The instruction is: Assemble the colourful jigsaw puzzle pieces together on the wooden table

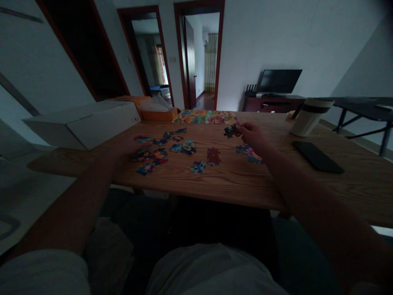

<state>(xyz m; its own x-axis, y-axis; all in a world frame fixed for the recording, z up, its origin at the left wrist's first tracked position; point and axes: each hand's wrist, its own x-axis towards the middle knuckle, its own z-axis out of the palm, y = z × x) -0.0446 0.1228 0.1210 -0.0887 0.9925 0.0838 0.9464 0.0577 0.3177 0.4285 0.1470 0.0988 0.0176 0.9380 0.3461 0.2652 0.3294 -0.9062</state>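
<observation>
My right hand (253, 137) pinches a dark jigsaw piece (231, 131) just above the wooden table (233, 180), in front of the colourful puzzle board (206, 117). My left hand (130, 144) rests on the table with its fingers at the left edge of a heap of loose puzzle pieces (153, 155). More loose pieces (184, 146) lie in the middle, a red piece (213, 155) and a blue piece (198, 166) nearer me, and a small cluster (249, 153) sits under my right wrist.
A white cardboard box (87, 123) and an orange box (153, 108) stand at the back left. A white mug (308, 116) and a black phone (317, 156) are on the right. Behind are doorways, a TV (278, 81) and a dark side table (365, 107).
</observation>
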